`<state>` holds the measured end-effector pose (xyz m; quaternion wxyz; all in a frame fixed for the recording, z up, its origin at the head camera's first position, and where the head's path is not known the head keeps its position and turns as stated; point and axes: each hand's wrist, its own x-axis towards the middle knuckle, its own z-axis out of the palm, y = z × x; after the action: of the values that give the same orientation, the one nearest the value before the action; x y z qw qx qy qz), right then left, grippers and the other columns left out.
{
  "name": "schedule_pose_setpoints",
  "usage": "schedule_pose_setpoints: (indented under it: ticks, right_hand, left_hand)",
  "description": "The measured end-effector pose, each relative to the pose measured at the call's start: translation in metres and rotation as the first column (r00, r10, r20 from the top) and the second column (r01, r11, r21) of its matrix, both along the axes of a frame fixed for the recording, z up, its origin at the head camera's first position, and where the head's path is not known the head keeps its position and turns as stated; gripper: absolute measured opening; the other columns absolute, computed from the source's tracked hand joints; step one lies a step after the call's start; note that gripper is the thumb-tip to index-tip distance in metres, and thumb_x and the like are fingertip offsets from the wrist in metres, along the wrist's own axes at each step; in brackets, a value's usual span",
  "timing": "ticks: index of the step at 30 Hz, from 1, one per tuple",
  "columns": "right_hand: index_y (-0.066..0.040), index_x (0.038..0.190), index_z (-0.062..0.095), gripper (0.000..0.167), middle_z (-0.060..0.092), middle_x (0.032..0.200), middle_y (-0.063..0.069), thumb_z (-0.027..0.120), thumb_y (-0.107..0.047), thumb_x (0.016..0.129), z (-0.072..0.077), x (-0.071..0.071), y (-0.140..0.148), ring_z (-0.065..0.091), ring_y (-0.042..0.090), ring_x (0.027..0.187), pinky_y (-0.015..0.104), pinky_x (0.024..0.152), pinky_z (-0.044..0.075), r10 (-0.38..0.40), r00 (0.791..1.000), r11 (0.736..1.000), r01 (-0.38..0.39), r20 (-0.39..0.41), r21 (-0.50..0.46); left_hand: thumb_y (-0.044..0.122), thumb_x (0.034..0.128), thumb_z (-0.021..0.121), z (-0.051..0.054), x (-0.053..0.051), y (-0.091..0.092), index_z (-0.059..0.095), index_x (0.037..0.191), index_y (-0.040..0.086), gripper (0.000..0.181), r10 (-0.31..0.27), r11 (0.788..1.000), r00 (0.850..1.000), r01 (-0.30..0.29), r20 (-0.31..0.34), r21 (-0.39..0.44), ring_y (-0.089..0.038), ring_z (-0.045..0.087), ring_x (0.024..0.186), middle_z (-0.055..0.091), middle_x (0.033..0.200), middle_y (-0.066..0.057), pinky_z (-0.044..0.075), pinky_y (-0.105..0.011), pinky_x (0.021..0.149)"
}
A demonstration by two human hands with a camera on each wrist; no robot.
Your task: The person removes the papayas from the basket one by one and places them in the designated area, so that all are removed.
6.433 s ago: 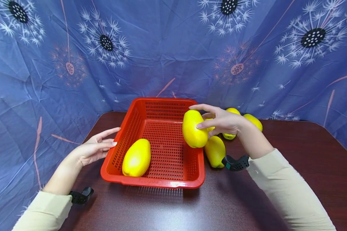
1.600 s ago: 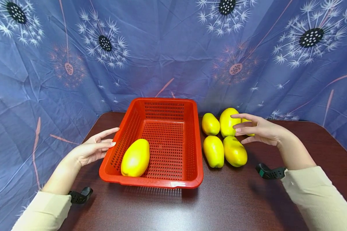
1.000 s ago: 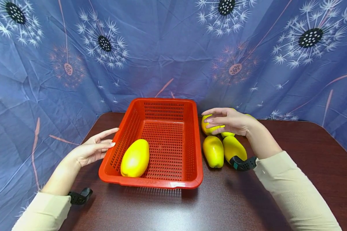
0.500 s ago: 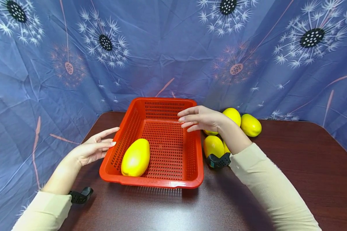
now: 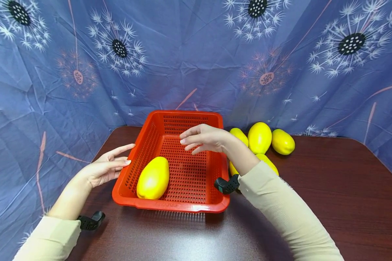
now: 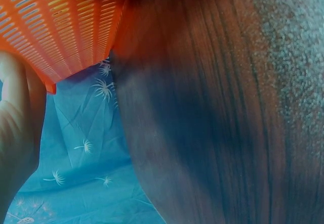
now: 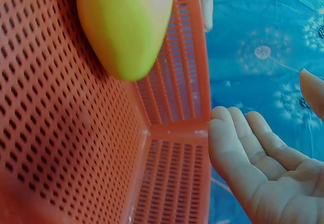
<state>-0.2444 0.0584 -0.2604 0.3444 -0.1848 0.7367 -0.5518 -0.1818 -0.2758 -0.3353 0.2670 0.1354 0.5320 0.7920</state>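
One yellow papaya (image 5: 153, 178) lies in the front left part of a red plastic basket (image 5: 171, 206). My left hand (image 5: 106, 168) touches the basket's left rim with its fingertips. In the left wrist view, the left hand (image 6: 17, 113) is beside the basket's slotted outer wall. Over the basket's interior is my right hand (image 5: 205, 138), fingers extended and nothing in them, to the right of and behind the papaya. The right wrist view has the right hand (image 7: 263, 168) spread apart from the papaya (image 7: 126, 27); the thumb stands away from the fingers.
Several more papayas (image 5: 260, 138) lie on the dark wooden table (image 5: 339, 181) right of the basket, partly hidden by the right forearm. A blue dandelion-print cloth (image 5: 183, 54) hangs behind the table. Each wrist wears a black camera mount (image 5: 227, 184).
Earlier my right hand held a papaya at the basket's right rim; that papaya now lies among those on the table. Lately the right hand moved left over the basket. The left hand stayed put.
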Motion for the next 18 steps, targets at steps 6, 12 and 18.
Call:
schedule_pose_setpoints:
  ticks: [6,12,18]
  right_hand:
    - [-0.001,0.13,0.048,0.044,0.051,0.131,0.012,0.06,-0.012,0.09,-0.01,0.002,-0.017,0.056,0.026,0.108,0.04,0.089,0.049,0.045,0.999,0.999,-0.045,0.018,0.006]
    - [-0.008,0.129,0.05,0.042,0.052,0.125,0.009,0.063,-0.013,0.088,-0.02,0.005,-0.031,0.057,0.025,0.1,0.039,0.078,0.053,0.085,0.994,0.996,-0.087,0.062,0.025]
    - [-0.011,0.129,0.05,0.046,0.056,0.117,0.01,0.066,-0.014,0.086,-0.032,0.007,-0.042,0.059,0.024,0.095,0.042,0.075,0.054,0.094,0.992,0.991,-0.102,0.088,0.092]
  left_hand:
    - [-0.008,0.093,0.045,0.0,0.0,0.0,0.051,0.13,0.022,0.048,-0.008,1.0,1.0,0.008,-0.004,0.005,-0.023,0.063,0.1,0.062,0.114,-0.011,0.052,-0.036,0.083]
    - [-0.008,0.0932,0.045,0.0,0.0,0.0,0.051,0.13,0.023,0.048,0.0,1.0,1.0,0.0,-0.003,-0.005,-0.024,0.063,0.1,0.062,0.114,-0.011,0.051,-0.036,0.084]
    - [-0.007,0.0932,0.045,0.0,0.0,-0.001,0.051,0.13,0.023,0.048,-0.002,1.0,1.0,0.002,-0.006,-0.012,-0.023,0.063,0.101,0.061,0.114,-0.011,0.051,-0.036,0.084]
